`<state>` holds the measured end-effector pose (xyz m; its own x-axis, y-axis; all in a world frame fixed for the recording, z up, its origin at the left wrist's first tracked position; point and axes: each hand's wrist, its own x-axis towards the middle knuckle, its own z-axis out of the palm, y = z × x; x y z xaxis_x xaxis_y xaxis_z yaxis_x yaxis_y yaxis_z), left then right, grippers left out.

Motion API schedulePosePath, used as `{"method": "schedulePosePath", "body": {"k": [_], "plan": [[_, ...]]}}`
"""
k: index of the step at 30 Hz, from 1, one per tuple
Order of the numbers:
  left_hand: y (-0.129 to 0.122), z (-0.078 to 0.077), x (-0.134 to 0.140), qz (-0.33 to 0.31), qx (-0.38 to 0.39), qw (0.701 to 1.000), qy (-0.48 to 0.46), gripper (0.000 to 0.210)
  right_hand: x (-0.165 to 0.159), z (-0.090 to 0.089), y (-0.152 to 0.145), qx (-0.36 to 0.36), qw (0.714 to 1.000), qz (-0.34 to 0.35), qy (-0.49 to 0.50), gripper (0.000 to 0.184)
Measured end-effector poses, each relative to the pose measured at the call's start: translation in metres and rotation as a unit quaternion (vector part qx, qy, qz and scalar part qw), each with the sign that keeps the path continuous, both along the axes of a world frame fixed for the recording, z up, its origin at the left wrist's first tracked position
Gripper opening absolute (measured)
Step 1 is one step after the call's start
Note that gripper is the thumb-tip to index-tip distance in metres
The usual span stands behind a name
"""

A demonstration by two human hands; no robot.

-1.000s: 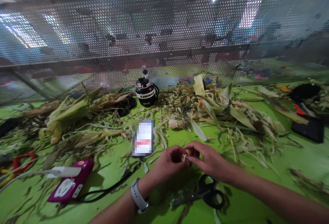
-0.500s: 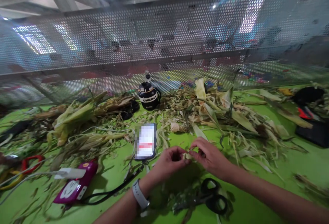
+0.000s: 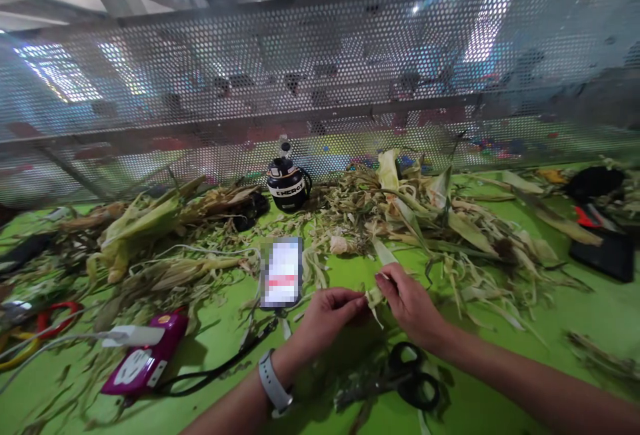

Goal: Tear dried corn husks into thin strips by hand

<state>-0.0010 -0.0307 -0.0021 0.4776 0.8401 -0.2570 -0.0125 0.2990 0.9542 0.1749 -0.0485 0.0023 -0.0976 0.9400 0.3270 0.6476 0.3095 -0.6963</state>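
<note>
Between my two hands is a small pale green piece of corn husk, with a thin strip hanging from it. My left hand, below a wrist with a grey watch band, pinches the piece's left end. My right hand has its thumb and fingers closed on the other side of the piece. Both hands are held just above the green table. Black-handled scissors lie on the table below my hands, blades pointing left. A phone with a lit screen lies beyond my left hand.
A purple power bank with a white plug and cables lies left. Husk heaps spread behind and right. A black bottle stands at the back before a perforated metal screen. Red-handled scissors lie far left.
The right hand has shifted slightly right and up, away from the left hand. The husk piece shows more between the hands, with a strip now hanging down.
</note>
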Motion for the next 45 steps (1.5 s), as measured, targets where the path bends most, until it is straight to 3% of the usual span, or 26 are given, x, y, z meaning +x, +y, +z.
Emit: {"method": "schedulePosePath", "body": {"k": [11, 16, 20, 27, 36, 41, 45], "plan": [[0.002, 0.002, -0.002, -0.043, 0.092, 0.987, 0.125, 0.046, 0.001, -0.005, -0.001, 0.076, 0.997, 0.007, -0.014, 0.017], [-0.001, 0.008, -0.006, -0.032, 0.146, 0.985, 0.091, 0.022, 0.003, -0.005, -0.001, 0.100, 0.994, 0.018, -0.027, 0.016], [-0.008, 0.019, -0.009, -0.055, 0.198, 0.974, 0.096, 0.040, 0.002, -0.005, -0.003, 0.077, 0.995, 0.049, -0.035, 0.018], [-0.012, 0.012, 0.000, -0.094, 0.174, 0.978, 0.068, 0.030, -0.005, -0.005, -0.009, 0.023, 0.995, 0.092, 0.001, 0.017], [-0.007, 0.008, -0.002, -0.131, 0.182, 0.972, 0.065, 0.034, -0.003, -0.005, -0.003, -0.083, 0.991, 0.054, 0.093, 0.025], [-0.004, 0.003, 0.000, -0.111, 0.135, 0.984, 0.031, 0.040, 0.001, -0.006, 0.004, -0.166, 0.969, 0.090, 0.160, 0.029], [-0.004, -0.002, 0.004, -0.076, 0.058, 0.995, -0.022, 0.046, 0.000, -0.011, 0.001, -0.171, 0.972, 0.101, 0.126, 0.036]]}}
